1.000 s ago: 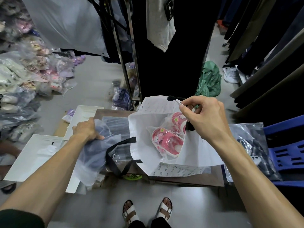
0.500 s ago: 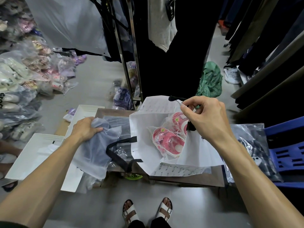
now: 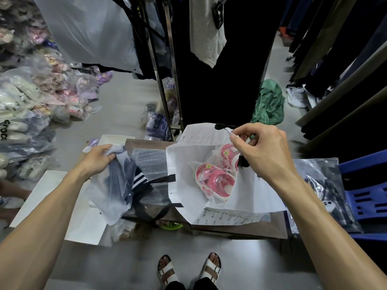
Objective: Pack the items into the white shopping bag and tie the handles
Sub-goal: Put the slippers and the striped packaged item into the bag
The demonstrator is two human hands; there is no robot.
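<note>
The white shopping bag point(image 3: 184, 164) lies open on a brown table point(image 3: 240, 229), its black handles point(image 3: 159, 208) trailing off the left side. Inside it sits a clear packet of pink cartoon slippers point(image 3: 213, 183). My right hand point(image 3: 259, 147) pinches the bag's far rim and holds the mouth open. My left hand point(image 3: 98, 158) grips the top of a frosted plastic packet point(image 3: 117, 189) that holds a dark garment with white stripes. The packet hangs lifted just left of the bag. Another clear packet point(image 3: 148, 162) lies flat on the table beneath it.
White flat boxes point(image 3: 83, 222) lie left of the table. A blue plastic chair point(image 3: 368, 195) with a bagged garment point(image 3: 320, 185) stands at right. Bagged shoes pile up at far left. A clothes rack point(image 3: 167, 80) with dark clothes hangs behind the table. My sandalled feet point(image 3: 188, 271) stand below.
My left hand has lifted the frosted packet off the table and turned it, so the striped garment inside shows. My right hand stays on the bag's rim.
</note>
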